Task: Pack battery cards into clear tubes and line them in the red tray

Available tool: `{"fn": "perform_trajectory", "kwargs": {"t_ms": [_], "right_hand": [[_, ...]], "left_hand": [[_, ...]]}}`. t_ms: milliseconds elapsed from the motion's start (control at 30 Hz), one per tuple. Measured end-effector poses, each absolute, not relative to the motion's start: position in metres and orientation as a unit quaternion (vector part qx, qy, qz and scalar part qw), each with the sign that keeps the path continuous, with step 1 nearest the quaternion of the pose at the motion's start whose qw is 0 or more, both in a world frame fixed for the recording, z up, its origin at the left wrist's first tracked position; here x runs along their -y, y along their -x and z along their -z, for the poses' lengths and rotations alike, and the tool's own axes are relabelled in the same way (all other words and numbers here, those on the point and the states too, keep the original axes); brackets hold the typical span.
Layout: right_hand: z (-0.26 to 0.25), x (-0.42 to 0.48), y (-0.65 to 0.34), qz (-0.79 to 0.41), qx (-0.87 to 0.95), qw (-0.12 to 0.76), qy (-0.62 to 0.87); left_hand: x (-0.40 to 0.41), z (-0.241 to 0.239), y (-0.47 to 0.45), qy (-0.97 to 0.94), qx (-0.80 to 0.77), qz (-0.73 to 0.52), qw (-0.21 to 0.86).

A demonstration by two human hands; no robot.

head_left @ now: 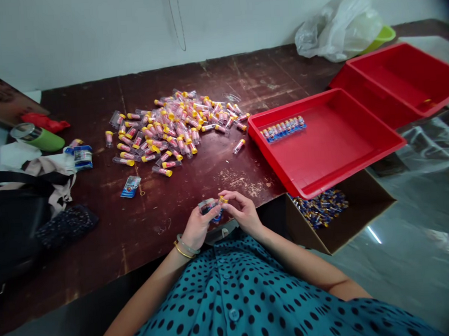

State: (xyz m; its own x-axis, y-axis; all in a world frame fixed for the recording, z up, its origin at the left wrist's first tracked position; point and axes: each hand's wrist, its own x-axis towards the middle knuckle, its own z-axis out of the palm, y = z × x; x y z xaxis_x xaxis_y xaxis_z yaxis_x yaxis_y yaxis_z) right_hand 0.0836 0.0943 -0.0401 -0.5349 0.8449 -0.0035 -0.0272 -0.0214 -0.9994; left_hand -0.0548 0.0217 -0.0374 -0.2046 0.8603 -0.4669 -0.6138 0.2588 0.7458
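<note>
Going off the red tray (336,137) here: the yellow-capped tube (222,199) is left of its near corner, right by the table (106,209) edge and mostly hidden by fingers. The right hand (245,213) seems to have it, thumb and fingertips nearly closed in a pinch at the yellow end. The left hand (198,228) is curled around a small blue packet (207,206), thumb on top; can't tell how the two pieces meet.

Handling-wise, I'd guess the tube's light, stiffish plastic, kinda slick and prone to rolling, so hold it by the cap or mid-body. Packet's probably thin and crinkly, better by an edge.

Tons of similar tubes (177,123) sit heaped left of the tray. Table's dark and scuffed, with a pale wall (127,32) beyond the tray, a cardboard box (348,236) below it, and shiny floor (409,238) to its near right.
</note>
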Motion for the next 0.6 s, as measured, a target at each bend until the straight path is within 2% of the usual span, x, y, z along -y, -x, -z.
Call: {"fn": "perform_trajectory", "kwargs": {"t_ms": [600], "right_hand": [[0.034, -0.116, -0.09, -0.645, 0.613, 0.324, 0.32]], "left_hand": [[-0.036, 0.036, 0.044, -0.135, -0.499, -0.6, 0.611]]}}
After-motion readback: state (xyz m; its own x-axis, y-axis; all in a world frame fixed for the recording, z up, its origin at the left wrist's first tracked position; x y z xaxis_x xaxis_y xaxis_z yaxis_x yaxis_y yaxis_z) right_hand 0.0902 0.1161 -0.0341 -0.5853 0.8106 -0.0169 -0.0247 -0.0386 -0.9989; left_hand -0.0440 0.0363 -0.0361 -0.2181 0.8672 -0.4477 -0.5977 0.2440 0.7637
